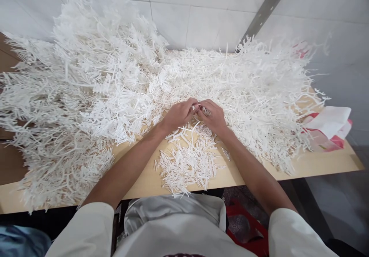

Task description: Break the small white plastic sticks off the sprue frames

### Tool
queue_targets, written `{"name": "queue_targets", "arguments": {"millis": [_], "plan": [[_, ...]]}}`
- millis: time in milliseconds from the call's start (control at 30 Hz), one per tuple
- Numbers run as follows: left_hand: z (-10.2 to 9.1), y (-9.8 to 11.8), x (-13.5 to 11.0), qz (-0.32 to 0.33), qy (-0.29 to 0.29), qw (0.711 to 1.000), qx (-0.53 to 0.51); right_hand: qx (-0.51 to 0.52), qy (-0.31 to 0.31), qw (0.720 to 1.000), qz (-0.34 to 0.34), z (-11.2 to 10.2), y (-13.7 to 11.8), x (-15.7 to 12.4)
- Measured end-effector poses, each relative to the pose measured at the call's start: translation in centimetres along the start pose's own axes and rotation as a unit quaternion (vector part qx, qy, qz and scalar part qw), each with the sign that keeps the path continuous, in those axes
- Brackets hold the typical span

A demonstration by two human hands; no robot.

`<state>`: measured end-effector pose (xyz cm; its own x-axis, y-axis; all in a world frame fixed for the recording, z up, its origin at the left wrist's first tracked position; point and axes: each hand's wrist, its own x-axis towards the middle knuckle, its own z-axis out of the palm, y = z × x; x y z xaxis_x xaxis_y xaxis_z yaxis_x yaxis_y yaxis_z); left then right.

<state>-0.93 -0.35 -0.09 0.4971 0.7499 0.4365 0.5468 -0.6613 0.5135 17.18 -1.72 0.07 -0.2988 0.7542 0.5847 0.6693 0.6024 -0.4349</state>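
My left hand [179, 115] and my right hand [215, 116] meet over the middle of the table, fingertips close together. Both are closed in a pinch on thin white plastic sprigs [196, 125], whose ends stick out below the fingers; the gripped parts are mostly hidden. Just beneath and in front of them, a small loose pile of short white plastic sticks [188, 164] lies near the table's front edge. Branching white plastic sprigs form a tall heap [95, 76] on the left and another heap [259, 99] on the right, joined by a lower layer behind my hands.
The wooden table [323, 164] stands against a tiled wall [198, 24] with a slanting metal strip [263, 11]. At the right end lies a pink and white plastic bag [328, 128]. Something red [250, 245] shows below the table's edge, beside my lap.
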Motion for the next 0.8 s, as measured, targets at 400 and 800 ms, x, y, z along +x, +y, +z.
{"name": "queue_targets", "arguments": {"millis": [400, 800], "plan": [[-0.1, 0.5, 0.2, -0.003, 0.021, 0.998, 0.064, -0.095, 0.092, 0.983, -0.128, 0.3, -0.1, -0.5], [-0.7, -0.1, 0.2, -0.112, 0.034, 0.992, -0.054, -0.033, 0.103, 0.991, -0.076, -0.2, -1.9, -1.0]]}}
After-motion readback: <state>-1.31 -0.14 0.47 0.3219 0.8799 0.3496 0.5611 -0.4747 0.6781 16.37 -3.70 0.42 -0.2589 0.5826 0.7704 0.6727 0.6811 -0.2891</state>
